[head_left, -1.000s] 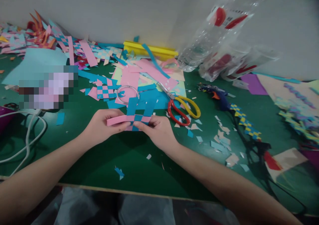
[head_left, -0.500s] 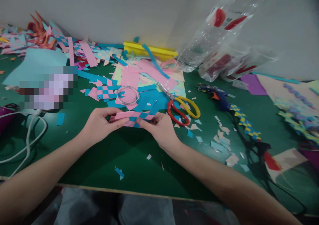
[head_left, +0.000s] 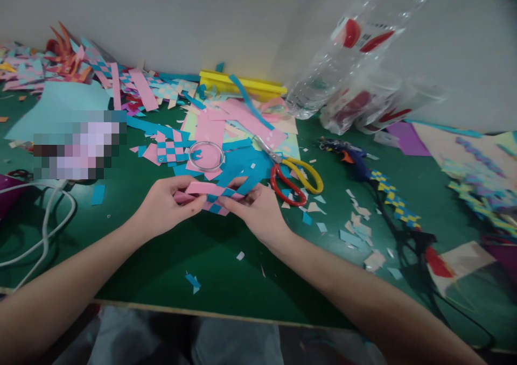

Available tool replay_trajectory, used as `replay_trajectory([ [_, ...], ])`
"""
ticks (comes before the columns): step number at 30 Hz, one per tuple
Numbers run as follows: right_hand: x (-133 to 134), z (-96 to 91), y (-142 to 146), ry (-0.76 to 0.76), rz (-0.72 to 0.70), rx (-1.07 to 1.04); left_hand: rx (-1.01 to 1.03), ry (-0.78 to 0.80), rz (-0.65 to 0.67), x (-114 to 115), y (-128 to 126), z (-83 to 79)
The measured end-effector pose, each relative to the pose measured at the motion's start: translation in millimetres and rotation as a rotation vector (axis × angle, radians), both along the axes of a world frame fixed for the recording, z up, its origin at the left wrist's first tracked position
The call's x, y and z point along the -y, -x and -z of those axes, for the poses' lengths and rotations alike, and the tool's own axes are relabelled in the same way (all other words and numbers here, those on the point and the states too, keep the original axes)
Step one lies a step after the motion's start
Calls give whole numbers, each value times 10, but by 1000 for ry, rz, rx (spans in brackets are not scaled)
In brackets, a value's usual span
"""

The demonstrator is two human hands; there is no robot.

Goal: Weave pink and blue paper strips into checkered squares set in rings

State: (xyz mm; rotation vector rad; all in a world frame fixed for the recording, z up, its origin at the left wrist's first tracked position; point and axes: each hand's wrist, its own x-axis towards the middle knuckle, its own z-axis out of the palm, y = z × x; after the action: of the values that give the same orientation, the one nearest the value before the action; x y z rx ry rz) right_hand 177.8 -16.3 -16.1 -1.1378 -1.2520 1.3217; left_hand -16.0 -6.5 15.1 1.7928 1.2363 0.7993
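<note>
Between my two hands is a small weave of pink and blue paper strips (head_left: 216, 206), held just above the green table. My left hand (head_left: 167, 202) pinches its left side, thumb in front, near the loose pink strip ends. At its right side my right hand (head_left: 258, 206) grips it, the thumb pressed on the checkered part. Blue strip ends stick up from the weave toward the back. Beyond my hands lie a metal ring (head_left: 206, 155) and a woven pink and blue fish (head_left: 169, 151). Scissors (head_left: 293, 174) with red and yellow handles rest right of them.
Paper scraps (head_left: 357, 225) are scattered on the right. A glue gun (head_left: 357, 163) with a dark cord lies beyond them. Plastic cups in clear wrap (head_left: 363, 96) lean against the wall. A blurred-out phone-like object (head_left: 84, 147) and white cable (head_left: 48, 219) are at left.
The weave has tilted in my hands, showing more of its checkered front and spreading the blue strips at the back. My left hand has shifted slightly left.
</note>
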Motion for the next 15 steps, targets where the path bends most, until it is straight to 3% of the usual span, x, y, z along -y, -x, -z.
replay_trajectory([
  [4, -37, 2, -23, -24, 98, -85, 171, -75, -40, -51, 24, 32],
  [7, -41, 8, -15, 7, 172, -175, 189, -42, 14, -56, 18, 38],
  [11, -2, 23, 26, 49, 106, -140, 155, 40, 76, -14, -14, 26],
  [15, 37, -7, 12, -36, 34, -62, 42, -69, 32, -28, 0, 54],
])
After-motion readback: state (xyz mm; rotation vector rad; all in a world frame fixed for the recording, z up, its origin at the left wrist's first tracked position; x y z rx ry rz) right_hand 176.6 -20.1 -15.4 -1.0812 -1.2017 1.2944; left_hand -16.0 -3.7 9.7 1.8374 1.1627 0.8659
